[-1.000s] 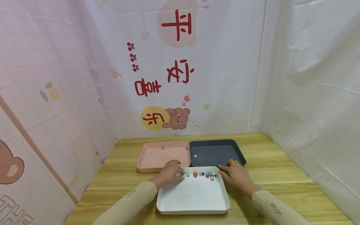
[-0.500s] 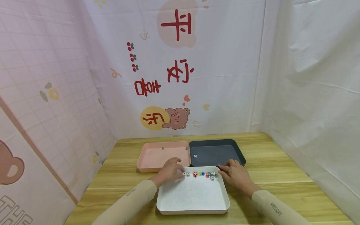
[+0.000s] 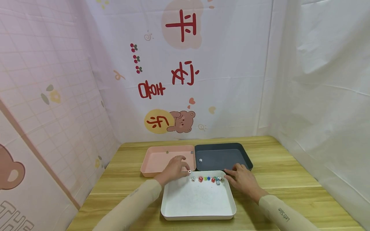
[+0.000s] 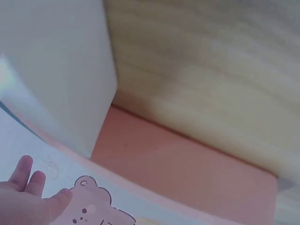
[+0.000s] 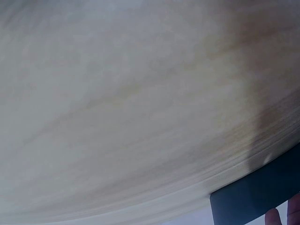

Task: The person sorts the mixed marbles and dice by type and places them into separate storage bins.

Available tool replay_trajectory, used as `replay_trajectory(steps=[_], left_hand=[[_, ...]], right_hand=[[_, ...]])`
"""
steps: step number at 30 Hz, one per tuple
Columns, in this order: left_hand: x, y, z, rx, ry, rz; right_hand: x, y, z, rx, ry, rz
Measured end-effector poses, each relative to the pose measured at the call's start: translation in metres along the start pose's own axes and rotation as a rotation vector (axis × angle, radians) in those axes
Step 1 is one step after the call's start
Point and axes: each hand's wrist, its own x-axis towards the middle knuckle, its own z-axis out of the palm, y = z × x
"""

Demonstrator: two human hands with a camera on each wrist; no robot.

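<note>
Small white cube die (image 3: 189, 171): pinched between finger and thumb of the left hand (image 3: 172, 170), at the 11 o'clock rim of the white rectangular tray (image 3: 199, 202). Row of small multicoloured dice (image 3: 200, 179): inside that tray, along its 12 o'clock wall. Right hand (image 3: 243, 180): at the tray's 1 o'clock corner, fingers loosely bent, slightly apart. Pink rectangular tray (image 3: 163, 162): 11 o'clock of the white tray. Dark-grey rectangular tray (image 3: 225, 158): 1 o'clock. Wood-grain table (image 3: 280, 179): beneath all.

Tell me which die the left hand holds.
The white die pinched in the left hand, seen at the far rim of the white tray; that tray's other dice lie inside it.
</note>
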Motion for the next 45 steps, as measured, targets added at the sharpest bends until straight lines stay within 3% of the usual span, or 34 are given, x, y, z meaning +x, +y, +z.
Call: replay_trajectory(steps=[6,20,24,31,37,45], left_hand=[[0.008,0.006,-0.007,-0.02,0.025,-0.041],[0.032,0.005,-0.012,0.024,0.087,-0.012],[0.039,0.004,-0.013,0.031,0.095,0.008],[0.049,0.006,-0.018,0.019,0.153,0.108],[0.055,0.012,-0.018,-0.003,0.121,0.052],[0.068,0.02,-0.011,0.074,0.12,0.03]], right_hand=[[0.0,0.001,0.0,0.001,-0.005,0.0],[0.0,0.001,-0.002,0.004,-0.002,0.0],[0.0,0.002,0.0,0.01,0.001,0.0],[0.0,0.002,0.002,0.004,0.004,-0.001],[0.0,0.002,0.002,-0.003,0.013,-0.006],[0.0,0.002,0.001,-0.012,0.009,-0.009]])
